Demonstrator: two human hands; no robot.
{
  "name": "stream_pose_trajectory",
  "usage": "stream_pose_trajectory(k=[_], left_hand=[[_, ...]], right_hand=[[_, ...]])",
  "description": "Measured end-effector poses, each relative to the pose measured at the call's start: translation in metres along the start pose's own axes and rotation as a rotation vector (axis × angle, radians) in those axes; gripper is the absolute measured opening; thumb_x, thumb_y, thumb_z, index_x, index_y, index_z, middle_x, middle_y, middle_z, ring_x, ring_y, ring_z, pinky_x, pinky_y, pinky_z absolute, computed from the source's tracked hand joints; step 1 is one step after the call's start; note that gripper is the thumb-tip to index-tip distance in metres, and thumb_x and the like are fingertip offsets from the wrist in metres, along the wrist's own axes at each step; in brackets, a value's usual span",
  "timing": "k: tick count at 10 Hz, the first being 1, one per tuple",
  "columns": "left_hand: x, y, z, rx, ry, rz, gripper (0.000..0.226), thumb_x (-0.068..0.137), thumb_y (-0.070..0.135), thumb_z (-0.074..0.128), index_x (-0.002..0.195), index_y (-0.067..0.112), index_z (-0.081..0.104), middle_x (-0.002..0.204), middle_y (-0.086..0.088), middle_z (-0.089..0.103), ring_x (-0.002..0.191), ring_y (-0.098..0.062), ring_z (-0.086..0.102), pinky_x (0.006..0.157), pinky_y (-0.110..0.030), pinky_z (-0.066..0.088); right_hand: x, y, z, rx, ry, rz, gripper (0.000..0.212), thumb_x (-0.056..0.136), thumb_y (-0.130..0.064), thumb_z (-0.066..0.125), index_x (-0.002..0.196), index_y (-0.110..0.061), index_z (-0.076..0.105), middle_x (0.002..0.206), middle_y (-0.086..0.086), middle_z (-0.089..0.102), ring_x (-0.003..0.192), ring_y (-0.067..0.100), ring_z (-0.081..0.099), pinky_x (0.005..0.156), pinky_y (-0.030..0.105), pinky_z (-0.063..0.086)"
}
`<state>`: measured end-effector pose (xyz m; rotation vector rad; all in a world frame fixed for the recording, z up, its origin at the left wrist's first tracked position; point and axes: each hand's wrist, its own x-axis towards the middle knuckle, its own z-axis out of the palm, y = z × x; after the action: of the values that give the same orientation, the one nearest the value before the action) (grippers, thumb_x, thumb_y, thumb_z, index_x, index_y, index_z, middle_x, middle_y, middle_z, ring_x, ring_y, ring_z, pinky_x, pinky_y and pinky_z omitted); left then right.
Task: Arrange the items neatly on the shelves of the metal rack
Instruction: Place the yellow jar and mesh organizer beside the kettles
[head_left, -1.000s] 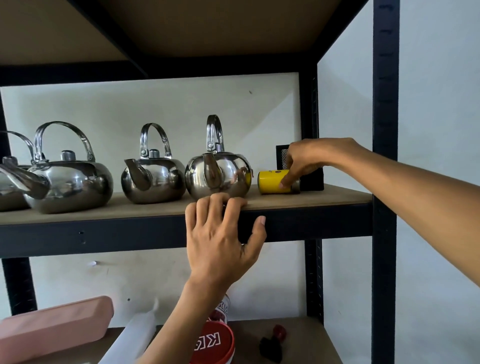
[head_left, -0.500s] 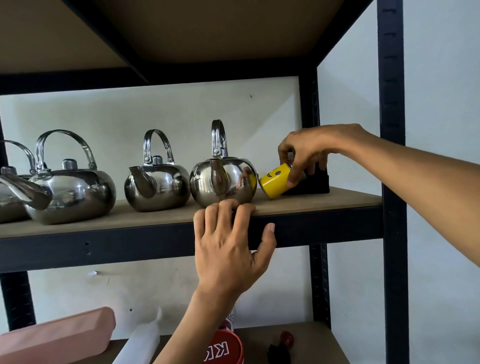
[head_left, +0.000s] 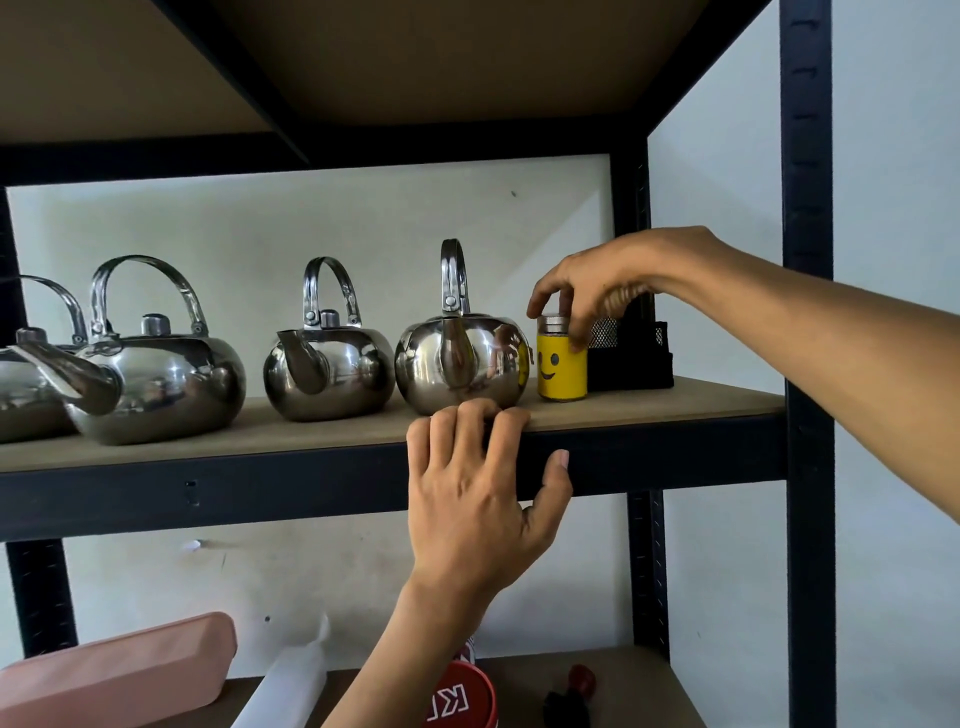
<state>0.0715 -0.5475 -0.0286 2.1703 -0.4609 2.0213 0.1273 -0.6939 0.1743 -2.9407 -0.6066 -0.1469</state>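
Observation:
A yellow smiley-face shaker (head_left: 561, 371) with a metal lid stands upright on the middle shelf (head_left: 649, 408) of the black metal rack (head_left: 808, 364). My right hand (head_left: 597, 286) grips it at the lid from above. It sits between a steel kettle (head_left: 462, 366) and a black mesh holder (head_left: 631, 358). My left hand (head_left: 478, 499) rests on the shelf's front edge, fingers curled over the board, holding nothing loose. Two more kettles (head_left: 327, 376) (head_left: 150, 382) line the shelf to the left, and part of another shows at the far left.
On the lower shelf lie a pink case (head_left: 114, 670), a white cylinder (head_left: 285, 686), a red lid with white letters (head_left: 460, 699) and a small black-and-red object (head_left: 571, 696). An upper shelf board hangs overhead. A white wall is behind and to the right.
The yellow shaker lay on its side a second ago; my right hand tilted it up and now it stands upright. My left hand stayed on the shelf edge.

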Motion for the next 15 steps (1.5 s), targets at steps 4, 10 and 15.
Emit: stream_pose_trajectory(k=[4,10,15], left_hand=[[0.000,0.000,0.000,-0.014,0.010,0.002,0.038,0.089,0.048,0.053,0.096,0.014,0.069,0.095,-0.006,0.062,0.089,-0.024,0.054,0.081,-0.038,0.038],[-0.001,-0.001,0.003,-0.003,0.036,0.017,0.038,0.087,0.047,0.056,0.096,0.013,0.070,0.095,-0.006,0.063,0.090,-0.024,0.055,0.082,-0.039,0.039],[0.000,0.000,0.002,0.000,0.017,0.007,0.039,0.088,0.048,0.053,0.097,0.013,0.070,0.095,-0.006,0.062,0.090,-0.024,0.053,0.082,-0.038,0.038]], right_hand=[[0.011,0.006,0.019,0.060,0.178,-0.004,0.046,0.081,-0.044,0.068,0.117,-0.017,0.054,0.117,0.007,0.054,0.088,0.021,0.061,0.068,0.035,0.055],[0.004,0.021,0.026,0.326,0.205,0.001,0.050,0.081,-0.029,0.072,0.124,-0.009,0.054,0.114,0.011,0.058,0.101,0.025,0.059,0.076,0.037,0.055],[-0.003,0.026,0.026,0.499,0.121,-0.064,0.046,0.086,-0.010,0.066,0.129,-0.010,0.051,0.115,0.011,0.058,0.086,0.016,0.061,0.065,0.027,0.052]])
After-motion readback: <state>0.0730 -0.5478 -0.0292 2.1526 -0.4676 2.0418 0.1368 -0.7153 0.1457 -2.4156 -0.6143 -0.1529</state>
